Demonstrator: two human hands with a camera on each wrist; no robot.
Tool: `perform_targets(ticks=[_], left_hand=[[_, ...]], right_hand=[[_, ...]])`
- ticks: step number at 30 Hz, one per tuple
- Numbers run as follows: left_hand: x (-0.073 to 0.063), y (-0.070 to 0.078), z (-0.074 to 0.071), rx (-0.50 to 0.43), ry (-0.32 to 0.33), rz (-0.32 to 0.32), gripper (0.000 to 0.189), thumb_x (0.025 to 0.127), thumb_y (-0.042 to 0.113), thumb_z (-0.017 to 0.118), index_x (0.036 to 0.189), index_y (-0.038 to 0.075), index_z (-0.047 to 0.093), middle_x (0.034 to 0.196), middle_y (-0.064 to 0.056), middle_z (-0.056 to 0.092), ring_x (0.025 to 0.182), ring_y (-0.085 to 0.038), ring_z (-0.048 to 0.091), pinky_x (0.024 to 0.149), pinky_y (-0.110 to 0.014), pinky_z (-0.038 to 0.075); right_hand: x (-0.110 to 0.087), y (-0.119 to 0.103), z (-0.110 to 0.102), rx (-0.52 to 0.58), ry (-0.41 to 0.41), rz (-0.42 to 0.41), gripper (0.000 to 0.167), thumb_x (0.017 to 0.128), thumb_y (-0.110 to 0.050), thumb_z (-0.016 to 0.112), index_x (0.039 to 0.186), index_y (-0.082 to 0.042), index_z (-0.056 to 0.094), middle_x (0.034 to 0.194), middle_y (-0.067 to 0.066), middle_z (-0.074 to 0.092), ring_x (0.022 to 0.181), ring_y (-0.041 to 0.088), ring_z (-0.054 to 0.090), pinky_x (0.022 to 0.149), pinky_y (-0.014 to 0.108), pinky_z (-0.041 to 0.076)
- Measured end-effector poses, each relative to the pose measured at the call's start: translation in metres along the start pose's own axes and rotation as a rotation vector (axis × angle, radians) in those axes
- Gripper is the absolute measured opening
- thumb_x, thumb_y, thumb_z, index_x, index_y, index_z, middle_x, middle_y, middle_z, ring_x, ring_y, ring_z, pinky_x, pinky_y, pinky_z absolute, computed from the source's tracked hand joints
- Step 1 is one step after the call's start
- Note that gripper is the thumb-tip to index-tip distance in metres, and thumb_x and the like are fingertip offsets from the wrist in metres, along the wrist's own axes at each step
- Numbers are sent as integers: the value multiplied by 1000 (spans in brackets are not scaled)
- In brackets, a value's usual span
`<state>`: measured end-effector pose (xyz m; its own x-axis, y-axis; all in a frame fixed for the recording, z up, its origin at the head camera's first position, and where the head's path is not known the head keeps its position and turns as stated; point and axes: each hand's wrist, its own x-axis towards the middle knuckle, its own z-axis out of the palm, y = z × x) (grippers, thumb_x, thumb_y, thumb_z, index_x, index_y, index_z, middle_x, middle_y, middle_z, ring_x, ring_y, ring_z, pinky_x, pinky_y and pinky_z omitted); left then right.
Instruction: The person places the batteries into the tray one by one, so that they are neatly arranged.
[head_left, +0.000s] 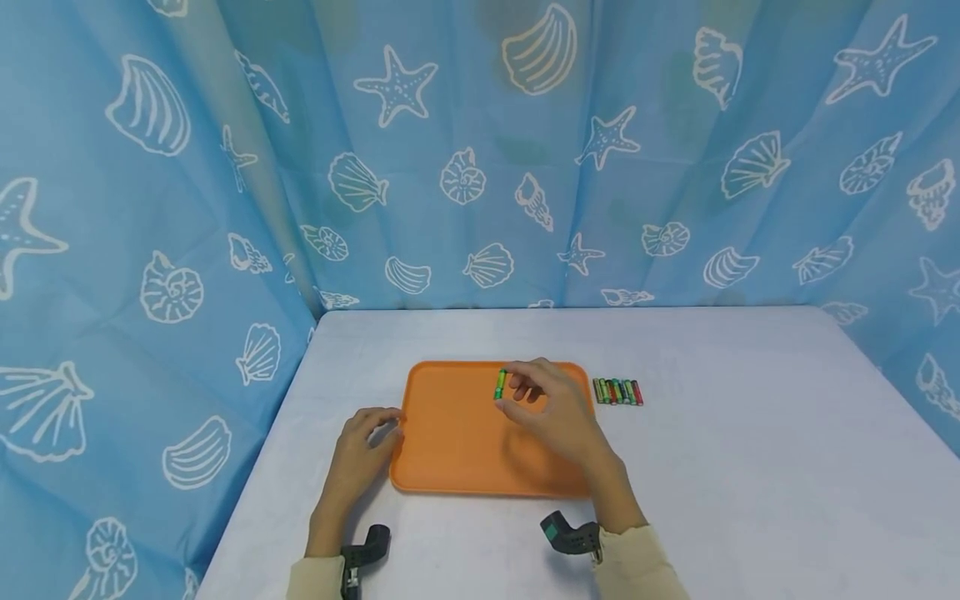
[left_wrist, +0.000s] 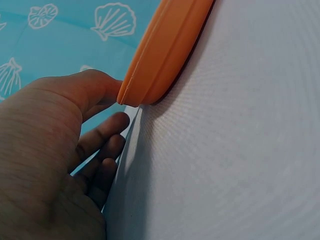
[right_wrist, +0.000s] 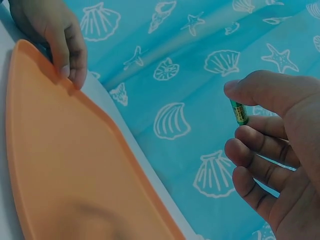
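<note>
My right hand (head_left: 558, 412) pinches a small green battery (head_left: 500, 384) above the orange tray (head_left: 450, 442). In the right wrist view the battery (right_wrist: 240, 113) stands nearly upright between thumb and index finger, its ends covered by the fingertips. The other fingers are bent and hold nothing. At the tray's left edge, my left hand (head_left: 360, 450) holds the rim with thumb and index finger. The left wrist view has the left hand (left_wrist: 55, 135) at the tray rim (left_wrist: 160, 55), its remaining fingers loosely curled below.
A row of several green and red batteries (head_left: 618, 392) lies on the white table (head_left: 750, 450), just right of the tray. A blue curtain (head_left: 480, 150) with white shells and starfish hangs behind and to the left.
</note>
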<state>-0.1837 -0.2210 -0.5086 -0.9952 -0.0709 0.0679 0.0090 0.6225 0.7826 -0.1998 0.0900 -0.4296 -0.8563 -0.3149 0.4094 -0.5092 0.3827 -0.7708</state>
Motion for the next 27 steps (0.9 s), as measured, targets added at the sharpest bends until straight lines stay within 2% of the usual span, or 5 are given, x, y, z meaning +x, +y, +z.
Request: perform_targets(ticks=[9, 13, 20, 27], left_hand=[[0, 1, 0, -12, -8, -5, 28, 96, 26, 66, 124, 21, 68, 133, -2, 55, 130, -26, 45, 111, -59, 33], [0, 2, -1, -24, -10, 3, 29, 96, 25, 67, 124, 19, 68, 131, -3, 56, 129, -26, 45, 110, -58, 34], [1, 1, 1, -40, 1, 6, 28, 95, 23, 68, 123, 20, 69, 129, -2, 57, 125, -25, 48, 108, -55, 38], [2, -1, 0, -23, 11, 0, 27, 95, 24, 68, 122, 22, 69, 130, -1, 57, 128, -24, 46, 111, -55, 35]], right_hand=[[6, -5, 14, 13, 27, -59, 45, 87, -21, 80, 126, -6, 65, 102, 7, 61, 88, 16, 59, 78, 36, 54], [10, -9, 21, 15, 9, -44, 43, 88, -24, 79, 126, -8, 65, 102, 2, 61, 89, 14, 59, 79, 34, 53], [15, -13, 37, 20, -28, -3, 39, 89, -26, 77, 124, -14, 65, 104, 7, 61, 90, 15, 58, 80, 34, 52], [19, -9, 58, 6, -75, 7, 38, 88, -22, 78, 123, -11, 65, 102, 7, 61, 89, 17, 58, 79, 34, 52]])
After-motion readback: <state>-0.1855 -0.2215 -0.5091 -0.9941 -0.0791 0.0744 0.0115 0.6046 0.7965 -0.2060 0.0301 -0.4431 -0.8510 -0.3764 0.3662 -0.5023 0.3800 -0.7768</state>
